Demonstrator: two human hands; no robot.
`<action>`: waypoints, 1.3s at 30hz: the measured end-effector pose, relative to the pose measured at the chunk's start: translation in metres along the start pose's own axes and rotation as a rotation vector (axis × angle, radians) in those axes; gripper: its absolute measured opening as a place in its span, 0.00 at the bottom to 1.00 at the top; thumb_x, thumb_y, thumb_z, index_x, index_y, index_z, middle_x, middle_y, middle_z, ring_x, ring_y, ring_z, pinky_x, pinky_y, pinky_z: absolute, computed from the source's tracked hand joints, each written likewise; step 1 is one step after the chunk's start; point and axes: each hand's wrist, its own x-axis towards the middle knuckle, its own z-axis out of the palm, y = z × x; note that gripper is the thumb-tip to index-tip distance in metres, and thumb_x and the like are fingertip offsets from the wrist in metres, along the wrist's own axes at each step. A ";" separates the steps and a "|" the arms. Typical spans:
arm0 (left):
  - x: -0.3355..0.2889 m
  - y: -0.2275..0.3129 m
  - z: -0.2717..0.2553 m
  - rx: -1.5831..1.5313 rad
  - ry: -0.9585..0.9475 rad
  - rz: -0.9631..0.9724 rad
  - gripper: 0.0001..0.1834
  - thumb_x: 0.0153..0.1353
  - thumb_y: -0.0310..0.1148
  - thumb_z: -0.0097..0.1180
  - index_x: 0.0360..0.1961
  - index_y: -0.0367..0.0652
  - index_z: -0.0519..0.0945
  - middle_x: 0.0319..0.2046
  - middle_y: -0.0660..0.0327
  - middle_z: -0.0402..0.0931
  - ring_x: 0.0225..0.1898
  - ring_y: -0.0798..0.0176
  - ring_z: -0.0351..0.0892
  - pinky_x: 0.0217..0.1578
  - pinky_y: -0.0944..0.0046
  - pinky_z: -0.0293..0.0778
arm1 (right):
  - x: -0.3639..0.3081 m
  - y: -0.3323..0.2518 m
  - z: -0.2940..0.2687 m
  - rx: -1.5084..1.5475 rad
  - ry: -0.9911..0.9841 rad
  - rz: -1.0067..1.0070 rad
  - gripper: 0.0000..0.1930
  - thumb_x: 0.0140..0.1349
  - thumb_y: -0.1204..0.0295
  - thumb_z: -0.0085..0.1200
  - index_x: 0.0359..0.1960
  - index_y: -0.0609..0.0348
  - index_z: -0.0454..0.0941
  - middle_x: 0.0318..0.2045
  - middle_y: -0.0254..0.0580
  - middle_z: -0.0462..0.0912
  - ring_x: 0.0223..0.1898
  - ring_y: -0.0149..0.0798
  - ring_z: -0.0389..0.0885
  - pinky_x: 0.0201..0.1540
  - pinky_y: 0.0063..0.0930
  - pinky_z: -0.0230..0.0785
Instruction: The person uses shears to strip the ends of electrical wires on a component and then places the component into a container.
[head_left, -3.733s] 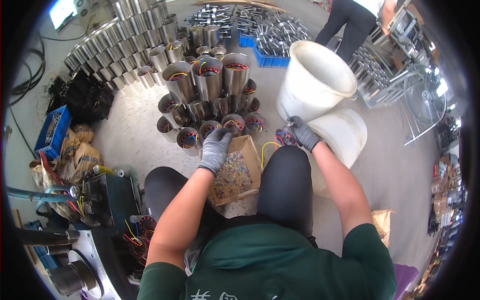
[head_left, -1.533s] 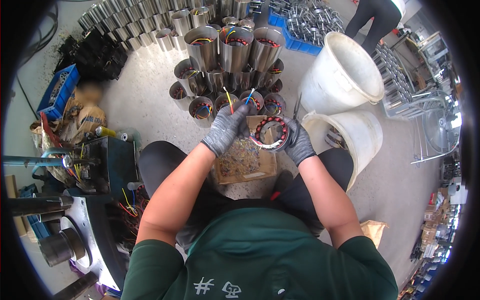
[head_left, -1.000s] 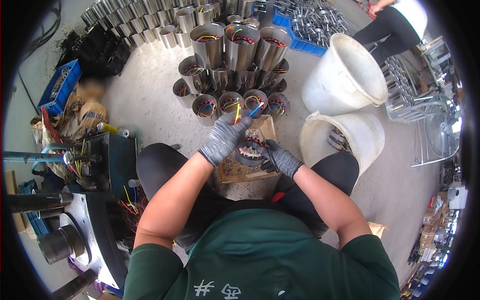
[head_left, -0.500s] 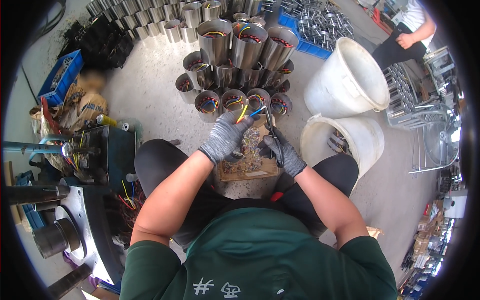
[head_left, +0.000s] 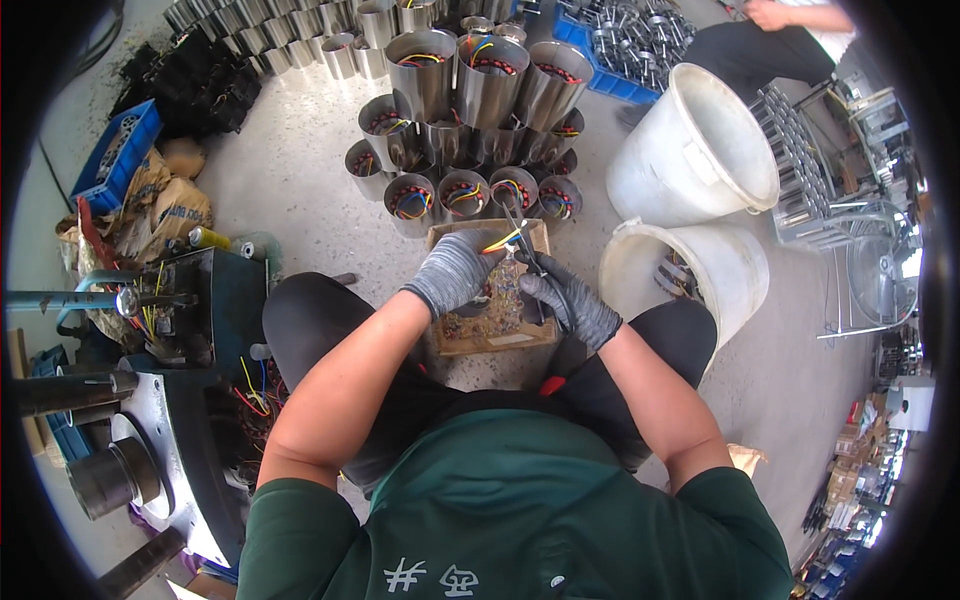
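My left hand (head_left: 452,272), in a grey glove, is closed on yellow and blue wires (head_left: 504,240), whose ends stick out toward the right. My right hand (head_left: 575,305), gloved too, grips a pair of scissors (head_left: 527,246). The scissor blades point away from me and meet the wire ends. Both hands are above a shallow cardboard box (head_left: 495,343) strewn with small coloured scraps. Whatever the wires are attached to is hidden under my left hand. Just beyond the box stand stacked steel cylinders (head_left: 420,95) with coloured wires inside.
Two white plastic tubs, one upright (head_left: 650,165) and one tipped over (head_left: 740,285), are at my right. A machine (head_left: 190,440) stands close on my left. A blue crate of metal parts (head_left: 620,85) lies beyond, near another person (head_left: 775,50).
The scissors have moved in to the wires, and my hands have come closer together. In the background, the other person has shifted to a lower pose.
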 end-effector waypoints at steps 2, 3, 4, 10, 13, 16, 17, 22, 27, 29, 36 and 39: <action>0.001 0.000 0.002 0.040 -0.018 -0.028 0.19 0.66 0.37 0.57 0.54 0.39 0.78 0.38 0.46 0.83 0.40 0.54 0.84 0.43 0.59 0.76 | -0.002 -0.004 -0.001 0.008 0.006 0.041 0.30 0.63 0.57 0.62 0.62 0.59 0.68 0.26 0.30 0.74 0.24 0.26 0.74 0.26 0.22 0.69; 0.001 0.000 0.003 0.079 -0.031 -0.055 0.18 0.66 0.37 0.57 0.54 0.39 0.79 0.38 0.46 0.83 0.39 0.53 0.84 0.43 0.59 0.76 | -0.002 -0.004 -0.003 -0.007 0.014 0.085 0.29 0.63 0.57 0.62 0.61 0.58 0.69 0.23 0.31 0.74 0.19 0.27 0.72 0.21 0.24 0.67; 0.002 0.001 0.003 0.079 -0.035 -0.055 0.18 0.66 0.37 0.57 0.54 0.39 0.79 0.38 0.46 0.83 0.39 0.53 0.84 0.43 0.59 0.76 | -0.003 -0.004 -0.004 -0.023 0.022 0.129 0.28 0.63 0.58 0.62 0.61 0.58 0.69 0.20 0.31 0.73 0.15 0.28 0.71 0.17 0.25 0.65; 0.006 -0.011 0.012 0.052 -0.092 -0.151 0.20 0.65 0.40 0.58 0.52 0.38 0.79 0.35 0.46 0.83 0.37 0.51 0.84 0.41 0.58 0.76 | 0.001 0.017 -0.009 0.074 -0.050 0.189 0.23 0.66 0.57 0.57 0.58 0.53 0.70 0.19 0.35 0.75 0.14 0.33 0.76 0.16 0.27 0.69; 0.009 -0.010 0.011 0.181 -0.083 -0.135 0.20 0.65 0.40 0.58 0.52 0.39 0.80 0.36 0.45 0.83 0.38 0.49 0.83 0.42 0.57 0.76 | 0.001 0.022 -0.006 0.129 -0.023 0.202 0.22 0.66 0.56 0.57 0.56 0.53 0.69 0.20 0.36 0.76 0.15 0.34 0.78 0.17 0.29 0.72; 0.007 -0.009 0.011 0.205 -0.072 -0.114 0.19 0.64 0.40 0.58 0.51 0.39 0.80 0.36 0.45 0.83 0.39 0.47 0.83 0.42 0.56 0.76 | 0.005 0.030 -0.008 0.087 0.014 0.205 0.23 0.66 0.56 0.56 0.56 0.54 0.69 0.19 0.36 0.76 0.15 0.35 0.77 0.16 0.30 0.73; 0.007 -0.010 0.012 0.206 -0.074 -0.113 0.19 0.64 0.40 0.58 0.51 0.39 0.80 0.36 0.45 0.83 0.39 0.47 0.83 0.42 0.56 0.76 | 0.007 0.031 -0.009 0.045 0.017 0.213 0.23 0.66 0.56 0.56 0.57 0.54 0.68 0.19 0.37 0.76 0.14 0.35 0.77 0.15 0.30 0.72; 0.005 -0.015 0.017 0.204 -0.097 -0.041 0.18 0.64 0.40 0.58 0.49 0.39 0.81 0.37 0.45 0.83 0.40 0.45 0.83 0.42 0.55 0.76 | -0.001 0.019 -0.006 -0.018 -0.027 0.202 0.22 0.67 0.58 0.55 0.55 0.58 0.69 0.15 0.37 0.73 0.11 0.33 0.74 0.12 0.28 0.68; 0.008 -0.010 0.019 0.200 -0.172 -0.089 0.17 0.65 0.40 0.58 0.48 0.39 0.81 0.36 0.45 0.82 0.39 0.44 0.82 0.42 0.54 0.76 | -0.003 0.036 -0.012 0.064 -0.068 0.186 0.19 0.67 0.67 0.53 0.54 0.65 0.68 0.15 0.36 0.72 0.10 0.32 0.72 0.12 0.26 0.63; 0.009 -0.019 0.023 0.261 -0.161 -0.021 0.18 0.65 0.42 0.57 0.48 0.39 0.81 0.36 0.44 0.82 0.38 0.42 0.81 0.42 0.53 0.76 | -0.004 0.039 -0.009 0.087 -0.036 0.180 0.19 0.66 0.67 0.53 0.54 0.64 0.68 0.15 0.35 0.72 0.09 0.32 0.70 0.11 0.27 0.62; 0.014 -0.026 0.024 0.282 -0.187 -0.119 0.20 0.65 0.45 0.56 0.46 0.39 0.82 0.34 0.43 0.81 0.37 0.41 0.81 0.41 0.53 0.76 | -0.012 0.033 0.000 -0.133 0.123 -0.169 0.23 0.68 0.65 0.55 0.60 0.63 0.67 0.41 0.39 0.79 0.39 0.29 0.78 0.40 0.26 0.75; 0.018 -0.033 0.027 0.320 -0.168 -0.125 0.19 0.66 0.45 0.55 0.44 0.39 0.82 0.34 0.43 0.81 0.37 0.40 0.80 0.41 0.51 0.75 | -0.017 0.020 0.002 -0.285 0.076 -0.264 0.26 0.68 0.65 0.57 0.63 0.63 0.65 0.52 0.38 0.75 0.52 0.29 0.71 0.56 0.26 0.67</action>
